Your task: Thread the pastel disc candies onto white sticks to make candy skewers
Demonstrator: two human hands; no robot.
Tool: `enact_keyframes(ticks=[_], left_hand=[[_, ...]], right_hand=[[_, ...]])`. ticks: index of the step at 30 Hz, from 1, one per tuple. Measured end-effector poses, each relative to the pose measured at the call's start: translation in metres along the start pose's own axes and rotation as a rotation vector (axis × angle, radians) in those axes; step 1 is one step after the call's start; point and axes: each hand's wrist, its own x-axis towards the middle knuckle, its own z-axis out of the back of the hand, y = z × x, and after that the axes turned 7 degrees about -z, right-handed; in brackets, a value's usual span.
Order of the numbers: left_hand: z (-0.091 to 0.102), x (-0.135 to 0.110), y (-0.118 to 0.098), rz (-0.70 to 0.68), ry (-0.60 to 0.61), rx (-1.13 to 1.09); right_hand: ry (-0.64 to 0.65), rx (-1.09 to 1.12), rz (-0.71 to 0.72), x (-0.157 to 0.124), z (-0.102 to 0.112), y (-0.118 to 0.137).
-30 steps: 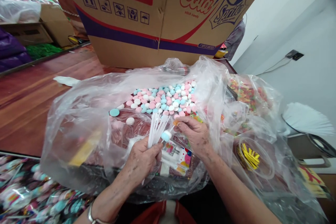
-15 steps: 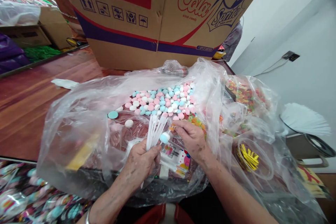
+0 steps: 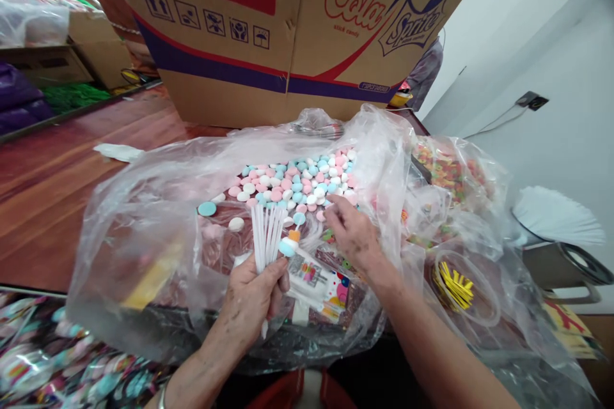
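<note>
My left hand is closed around a bunch of thin white sticks held upright; one stick carries a blue and an orange candy. My right hand reaches forward into a big clear plastic bag, fingers bent down at the near edge of a heap of pink, blue and white round candies. I cannot tell whether it holds a piece. A printed wrapper sheet lies in the bag between my hands.
A large cardboard box marked Cola and Sprite stands behind the bag on the reddish wooden table. More clear bags with coloured sweets and yellow pieces sit at the right. Wrapped sweets lie at the lower left.
My right hand let go of the stick with the candies and moved forward to the candy heap. My left hand turned the sticks more upright, with an orange piece now on the stick.
</note>
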Motion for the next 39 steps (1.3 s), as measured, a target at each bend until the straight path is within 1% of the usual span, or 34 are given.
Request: enact_keyframes(ticks=[1, 3, 4, 6, 9, 11, 15, 17, 19, 23, 27, 30, 31, 32, 33, 34, 37, 39], left_hand=[[0.001, 0.000, 0.001, -0.009, -0.009, -0.009], [0.002, -0.001, 0.003, -0.014, -0.025, -0.031], [0.002, -0.001, 0.004, -0.013, -0.032, -0.049], [0.003, -0.001, 0.004, -0.010, -0.045, -0.091], [0.002, -0.001, 0.003, -0.007, -0.072, -0.136], [0.001, -0.002, 0.002, -0.001, -0.081, -0.146], [-0.002, -0.003, -0.004, -0.009, -0.094, -0.155], [-0.003, -0.003, -0.006, -0.012, -0.099, -0.153], [-0.003, -0.003, -0.007, -0.009, -0.102, -0.148], [0.000, -0.002, -0.001, -0.011, -0.081, -0.144], [0.000, -0.002, 0.001, -0.008, -0.071, -0.134], [-0.001, -0.002, -0.002, -0.009, -0.080, -0.130], [-0.001, -0.002, -0.002, -0.009, -0.082, -0.130], [-0.001, -0.002, -0.002, -0.007, -0.084, -0.127], [-0.001, -0.001, -0.001, -0.007, -0.078, -0.120], [0.000, -0.001, 0.001, -0.010, -0.066, -0.107], [0.004, 0.001, 0.009, -0.024, -0.003, -0.060], [0.005, 0.002, 0.013, -0.024, 0.025, -0.023]], right_hand=[[0.017, -0.160, -0.041, 0.008, 0.001, 0.000], [0.087, -0.445, -0.031, 0.020, -0.002, 0.002], [0.117, -0.540, -0.005, 0.023, -0.004, 0.002], [0.134, -0.632, 0.051, 0.025, -0.009, 0.002], [0.108, -0.637, 0.132, 0.022, -0.014, -0.002], [0.067, -0.610, 0.168, 0.020, -0.015, -0.004], [-0.112, -0.413, 0.233, 0.018, -0.019, 0.002], [-0.150, -0.319, 0.290, 0.018, -0.025, 0.008], [-0.129, -0.308, 0.308, 0.018, -0.033, 0.014], [-0.040, -0.398, 0.295, 0.019, -0.046, 0.018], [0.009, -0.460, 0.262, 0.018, -0.050, 0.023], [0.050, -0.462, 0.300, 0.020, -0.050, 0.024], [0.058, -0.418, 0.303, 0.021, -0.049, 0.023], [0.058, -0.340, 0.277, 0.023, -0.049, 0.021], [0.050, -0.224, 0.218, 0.025, -0.048, 0.018], [0.037, -0.068, 0.129, 0.028, -0.046, 0.015], [0.021, 0.568, -0.207, 0.032, -0.037, 0.008], [0.051, 0.953, -0.363, 0.031, -0.028, 0.006]])
